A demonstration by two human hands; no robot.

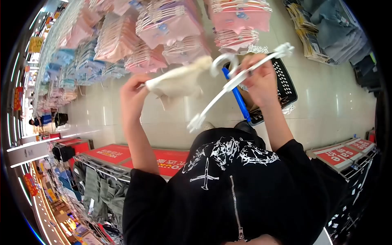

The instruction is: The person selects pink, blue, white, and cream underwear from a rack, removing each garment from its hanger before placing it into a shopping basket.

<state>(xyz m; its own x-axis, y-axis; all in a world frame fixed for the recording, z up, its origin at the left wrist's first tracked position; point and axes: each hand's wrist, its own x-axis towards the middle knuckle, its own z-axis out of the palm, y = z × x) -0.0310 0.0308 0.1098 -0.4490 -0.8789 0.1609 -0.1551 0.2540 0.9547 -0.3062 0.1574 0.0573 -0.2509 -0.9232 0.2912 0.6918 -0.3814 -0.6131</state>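
Note:
My left hand pinches the upper edge of a small cream-coloured garment, which hangs in the air, slightly blurred; its exact kind is hard to make out. In my right hand is a white plastic clip hanger, tilted, with a clip at either end and its hook pointing toward the garment. Hanger and garment are apart. Below my right hand a black shopping basket with a blue handle stands on the floor, partly hidden by that hand. White hangers show at its far rim.
Racks of pink garments and blue garments on white hangers stand ahead. Jeans hang at the upper right. Low racks with red signs are close on both sides of me. Pale floor tiles lie between.

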